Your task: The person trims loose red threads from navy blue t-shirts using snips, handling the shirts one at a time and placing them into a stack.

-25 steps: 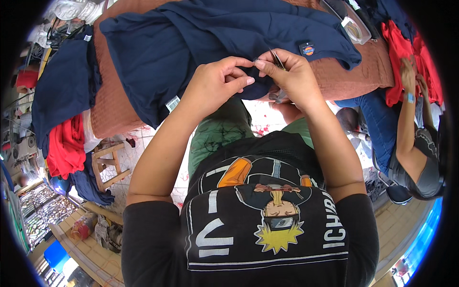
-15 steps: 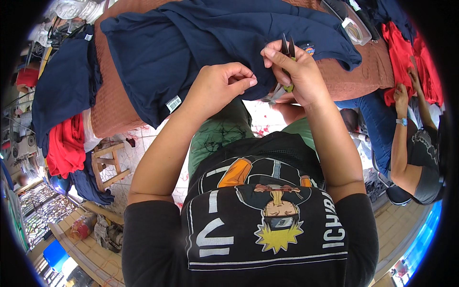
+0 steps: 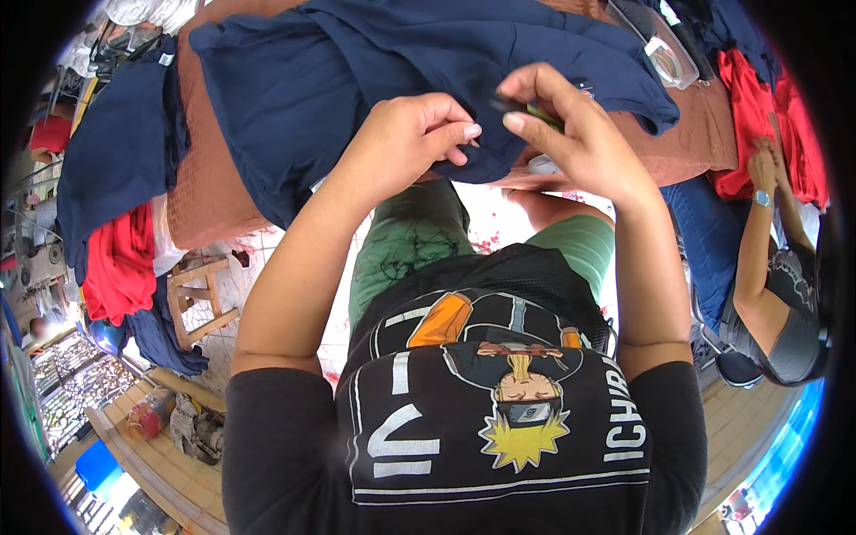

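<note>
A navy garment (image 3: 285,89) lies spread over the brown-covered table, its lower edge hanging over the near side. Above that edge, my left hand (image 3: 410,143) is closed in a pinch, thumb against fingertips; what lies between them is too small to make out. My right hand (image 3: 580,134), just to the right, grips small thread snips (image 3: 542,113) with green handles. Motion smears their dark blades, which point left toward my left hand. Part of the snips is hidden by my fingers. Behind my right hand, a small label on the garment is partly covered.
Another navy garment (image 3: 116,143) and red cloth (image 3: 122,267) hang at the table's left end. A clear container (image 3: 670,62) sits at the far right. A wooden stool (image 3: 201,303) stands lower left. At right, a co-worker's hands (image 3: 764,160) handle red fabric (image 3: 744,111).
My right hand has risen slightly and turned, swinging the snips from upright to pointing left. My left hand has moved up a little, still pinched. The co-worker's hands have come together.
</note>
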Demonstrator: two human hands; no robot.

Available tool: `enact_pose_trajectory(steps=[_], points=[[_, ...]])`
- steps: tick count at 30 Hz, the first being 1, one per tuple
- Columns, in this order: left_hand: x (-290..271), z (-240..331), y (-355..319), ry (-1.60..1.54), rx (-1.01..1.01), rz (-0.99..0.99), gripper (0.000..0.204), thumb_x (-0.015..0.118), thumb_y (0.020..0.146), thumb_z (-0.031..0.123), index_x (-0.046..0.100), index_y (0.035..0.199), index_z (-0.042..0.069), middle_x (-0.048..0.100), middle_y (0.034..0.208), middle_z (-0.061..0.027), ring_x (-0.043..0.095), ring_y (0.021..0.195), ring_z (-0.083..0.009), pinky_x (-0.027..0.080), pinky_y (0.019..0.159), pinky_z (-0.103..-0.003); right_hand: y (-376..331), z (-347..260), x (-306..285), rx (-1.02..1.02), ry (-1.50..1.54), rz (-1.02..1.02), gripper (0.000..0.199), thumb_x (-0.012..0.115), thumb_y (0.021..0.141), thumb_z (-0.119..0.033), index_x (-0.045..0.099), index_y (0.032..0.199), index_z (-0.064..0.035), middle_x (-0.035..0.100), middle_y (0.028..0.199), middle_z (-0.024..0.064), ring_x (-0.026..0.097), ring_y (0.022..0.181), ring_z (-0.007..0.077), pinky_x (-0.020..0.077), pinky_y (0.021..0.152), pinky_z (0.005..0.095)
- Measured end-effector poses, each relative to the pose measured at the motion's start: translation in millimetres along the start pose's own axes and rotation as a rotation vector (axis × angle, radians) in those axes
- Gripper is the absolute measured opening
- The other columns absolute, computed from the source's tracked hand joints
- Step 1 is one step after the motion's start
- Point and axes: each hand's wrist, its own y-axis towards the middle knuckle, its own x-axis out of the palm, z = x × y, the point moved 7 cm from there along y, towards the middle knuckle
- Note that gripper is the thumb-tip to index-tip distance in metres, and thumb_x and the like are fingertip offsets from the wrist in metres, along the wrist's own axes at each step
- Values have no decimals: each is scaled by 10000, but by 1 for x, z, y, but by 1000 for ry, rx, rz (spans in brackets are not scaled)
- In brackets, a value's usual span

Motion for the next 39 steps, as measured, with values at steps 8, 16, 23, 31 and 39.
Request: enact_pose_trajectory(steps=[8,16,23,31,39], points=[[-2,0,0,-39,14,-1,182,598,959,151,641,1001,-21,666,877,-54,656,767,-108,522,700,-235,-13,1,17,138,5,-176,117,636,885,-30,611,973,43,604,906,68,639,816,146,577,703,270],[-3,2,1,-18,37,11,192,605,958,168,645,1003,-14,671,878,-47,657,758,-101,521,692,-228,-7,1,24,81,2,-103,164,705,828,-104,635,931,3,660,849,120,637,776,254,489,709,343],[-2,4,0,-5,26,28,194,616,951,171,650,1009,-11,675,869,-44,653,749,-101,522,692,-229,-6,-9,27,29,-87,-141,118,666,849,-21,603,933,33,616,885,79,624,802,161,555,657,279],[-26,41,-65,716,44,-266,379,729,841,342,704,1014,6,669,778,-94,656,677,-172,503,629,-299,-16,-20,-8,18,-177,2,188,721,812,-108,638,952,-13,647,808,83,620,755,202,485,696,323],[17,-59,-56,-29,-341,33,443,677,890,376,673,1104,-12,719,869,-45,648,683,-105,485,633,-225,-21,-33,-8,50,-181,28,202,730,817,-91,649,982,-6,629,816,40,560,716,101,459,653,260]])
